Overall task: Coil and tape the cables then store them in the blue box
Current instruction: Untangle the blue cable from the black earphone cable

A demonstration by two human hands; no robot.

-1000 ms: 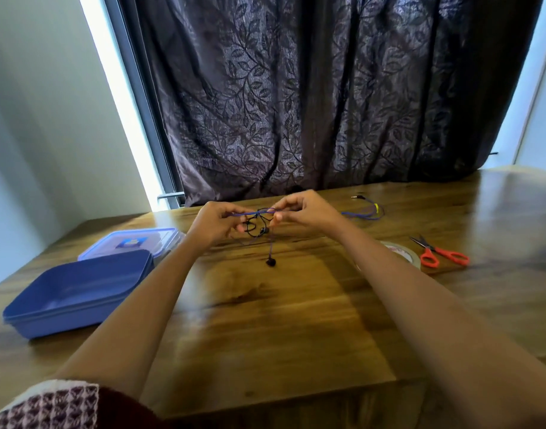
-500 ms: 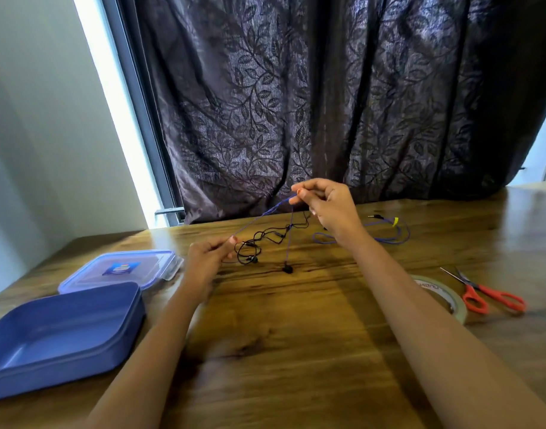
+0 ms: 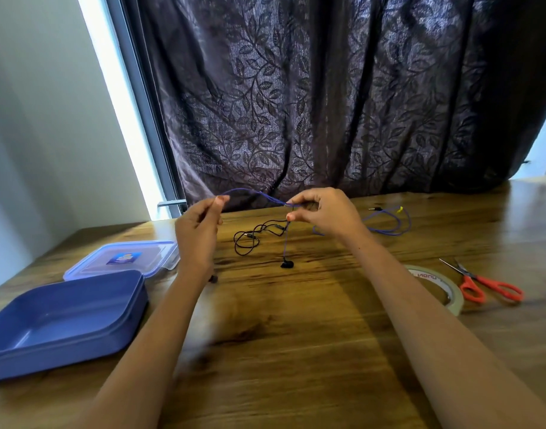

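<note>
Spanning hand to hand along far edge of wooden table (image 3: pixel 296 335): thin purple earphone cable (image 3: pixel 259 192), left hand (image 3: pixel 200 233) pinching one side, right hand (image 3: pixel 325 213) the other; slack tail hangs below right.

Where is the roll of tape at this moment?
In the head view, the roll of tape lies on the table at the right, just left of the red scissors.

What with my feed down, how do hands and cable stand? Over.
Left hand and right hand both pinch the earphone cable, stretched between them. Not coiled, not taped. Blue box open at left; nothing blocks it.
</note>
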